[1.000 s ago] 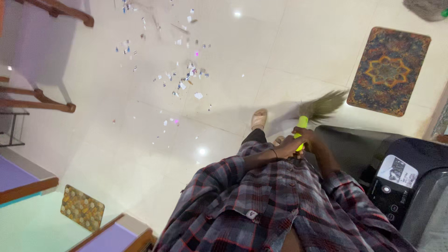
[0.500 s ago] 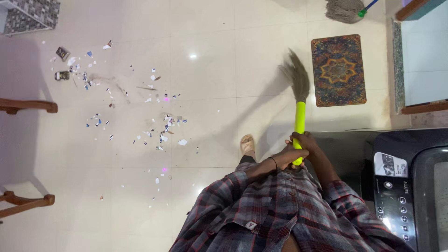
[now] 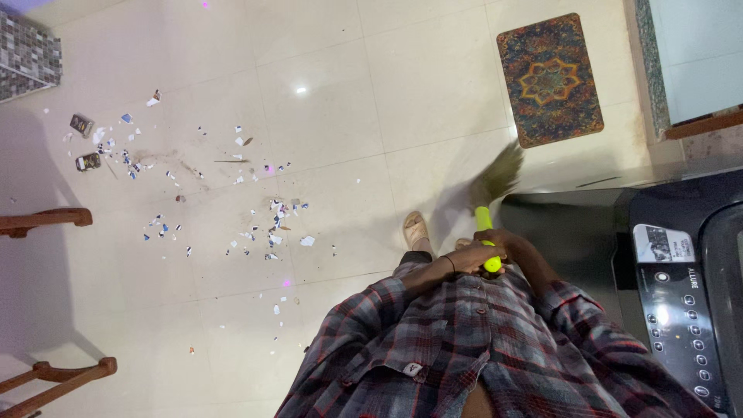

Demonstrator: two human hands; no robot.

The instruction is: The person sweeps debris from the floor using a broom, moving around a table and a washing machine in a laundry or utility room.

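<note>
Indoors, seen from a head-worn camera looking straight down, a person in a red, grey and blue plaid shirt (image 3: 480, 348) grips a grass-bristle broom with a bright yellow-green plastic handle (image 3: 485, 232) in both hands. The left hand (image 3: 472, 257) is clenched around the handle from the left, a thin dark band on its wrist; the right hand (image 3: 507, 244) wraps the same handle from the other side, the two hands touching just above the handle's rounded end. The broom's tan bristles (image 3: 499, 176) are blurred and fan out over the glossy cream tiled floor (image 3: 325, 70), near the lower edge of a patterned rectangular doormat in dark blue, red and orange (image 3: 551, 79). One foot in a beige sandal (image 3: 415, 229) stands on the tiles just left of the broom handle.

Well apart to the left, a wide scatter of small torn paper scraps and bits of litter in white, blue and brown (image 3: 271, 220) lies across the tiles, thinning out towards two small dark packets (image 3: 83, 143) near the left edge. Brown wooden furniture legs (image 3: 46, 220) jut in from the left side. At the right stands a black top-loading washing machine with a button panel (image 3: 681, 294), close beside the person's right arm.
</note>
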